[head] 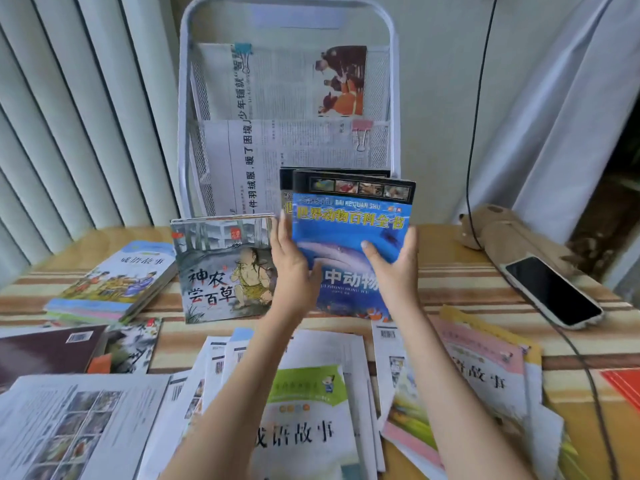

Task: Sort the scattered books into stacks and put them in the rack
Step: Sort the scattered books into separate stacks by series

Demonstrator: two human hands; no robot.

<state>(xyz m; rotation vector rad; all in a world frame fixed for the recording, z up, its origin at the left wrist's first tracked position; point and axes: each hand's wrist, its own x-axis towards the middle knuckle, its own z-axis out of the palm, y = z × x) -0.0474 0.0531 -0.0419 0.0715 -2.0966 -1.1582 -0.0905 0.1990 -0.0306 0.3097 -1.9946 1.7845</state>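
Note:
I hold a blue animal encyclopedia book (349, 223) upright at the foot of the white wire rack (393, 98). My left hand (292, 268) grips its left edge and my right hand (394, 268) grips its right edge, thumb on the cover. A similar dark-topped book (285, 188) stands just behind it. To the left, a grey illustrated picture book (221, 268) leans upright against the rack. The rack's upper pockets hold clipped newspapers (277, 81).
A stack of thin storybooks (114, 282) lies at the left of the striped table (457, 282). Loose booklets and papers (304, 410) cover the near side. A phone (554, 292) with a cable lies at the right, and a dark book (45, 351) lies at the near left.

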